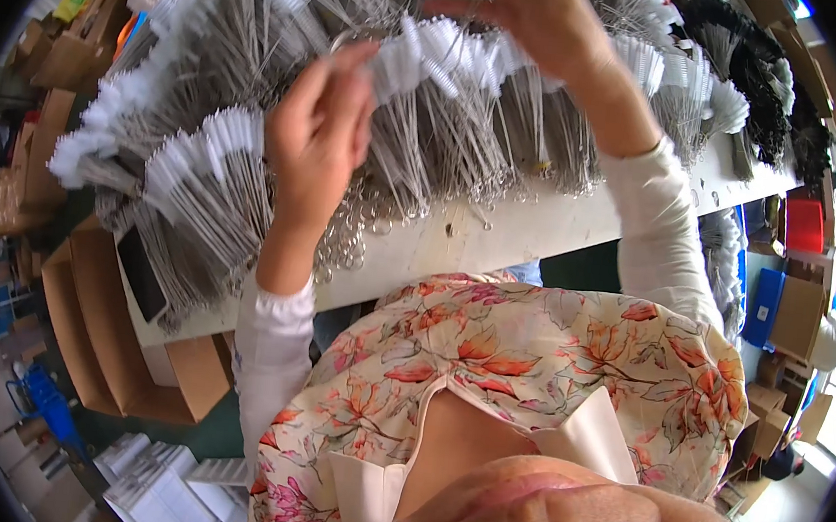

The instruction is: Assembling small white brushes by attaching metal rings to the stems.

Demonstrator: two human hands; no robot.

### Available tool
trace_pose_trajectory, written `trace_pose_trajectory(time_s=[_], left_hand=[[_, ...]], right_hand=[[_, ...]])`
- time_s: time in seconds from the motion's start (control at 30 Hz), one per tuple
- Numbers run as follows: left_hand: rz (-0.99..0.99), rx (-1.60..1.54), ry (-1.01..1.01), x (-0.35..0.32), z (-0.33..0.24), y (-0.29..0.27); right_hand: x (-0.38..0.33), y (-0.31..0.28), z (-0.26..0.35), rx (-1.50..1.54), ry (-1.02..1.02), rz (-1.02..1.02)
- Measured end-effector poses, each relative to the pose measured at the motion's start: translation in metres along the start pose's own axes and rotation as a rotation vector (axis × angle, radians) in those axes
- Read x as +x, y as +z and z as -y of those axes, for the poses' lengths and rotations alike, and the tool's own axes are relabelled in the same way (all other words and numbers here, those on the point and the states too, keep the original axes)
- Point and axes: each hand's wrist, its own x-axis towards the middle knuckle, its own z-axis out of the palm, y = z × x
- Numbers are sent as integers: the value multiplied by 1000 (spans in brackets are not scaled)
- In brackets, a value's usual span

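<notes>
Heaps of thin wire-handled brushes (218,159) with white bristle heads lie across a white table (480,237), many with their looped wire ends toward me. My left hand (320,133) is over the middle-left bundles, its fingers curled and slightly blurred. A wire loop shows by its fingertips; whether the hand grips it is unclear. Farther off, my right hand (529,17) reaches over the brushes at the top edge. Its fingers look stretched apart and are smeared by motion, partly cut off by the picture's edge. Nothing can be made out in them.
Black-bristled brushes (786,84) are piled at the table's right end. A dark flat phone-like object (141,274) lies at the left front corner. Open cardboard boxes (85,321) stand beside that corner. A red bin (805,224) and more cartons are at the right.
</notes>
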Motion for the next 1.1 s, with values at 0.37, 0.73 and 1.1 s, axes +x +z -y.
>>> trace_pose_trajectory(time_s=[0.37, 0.73, 1.1], left_hand=[[-281, 228, 481, -48, 14, 13], [59, 501, 370, -147, 94, 9], [181, 320, 239, -180, 93, 4]], right_hand=[[-108, 29, -71, -439, 101, -200], [-151, 37, -23, -1016, 559, 211], [-192, 57, -88, -827, 744, 358]])
